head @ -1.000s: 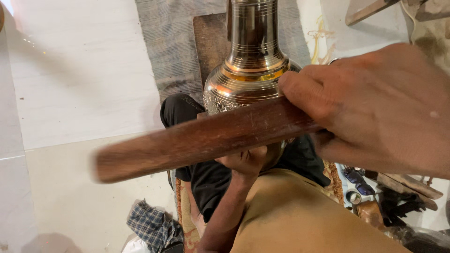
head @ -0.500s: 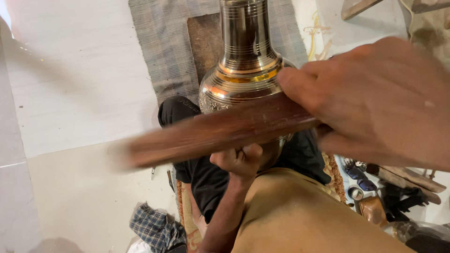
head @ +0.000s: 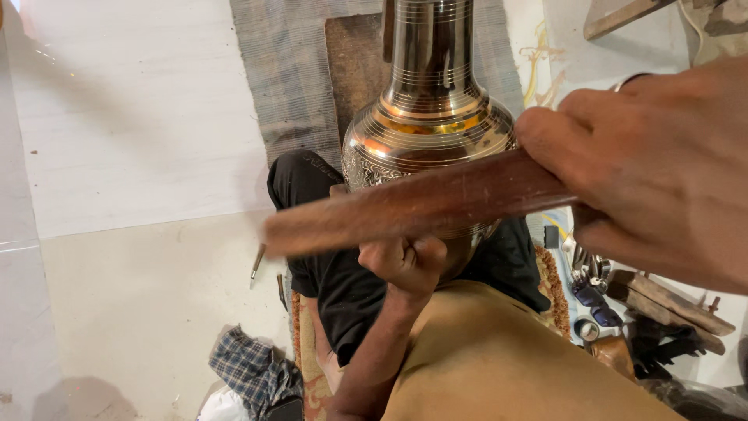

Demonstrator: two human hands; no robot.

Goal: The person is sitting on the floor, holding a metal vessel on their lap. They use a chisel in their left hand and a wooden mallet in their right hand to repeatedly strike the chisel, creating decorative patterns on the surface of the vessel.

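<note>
A tall polished brass vase with an engraved band (head: 430, 117) stands just beyond the left hand (head: 403, 261), which is fisted against its lower belly; what it grips is hidden. The right hand (head: 654, 168) is clenched around a long dark wooden stick (head: 421, 204), held crosswise in front of the vase, above the left hand.

My right hand (head: 654, 168) up close at frame right, fingers curled tight in a full grip, knuckles toward me, my left hand (head: 405, 261) lower centre, fisted, forearm running down toward my body
</note>
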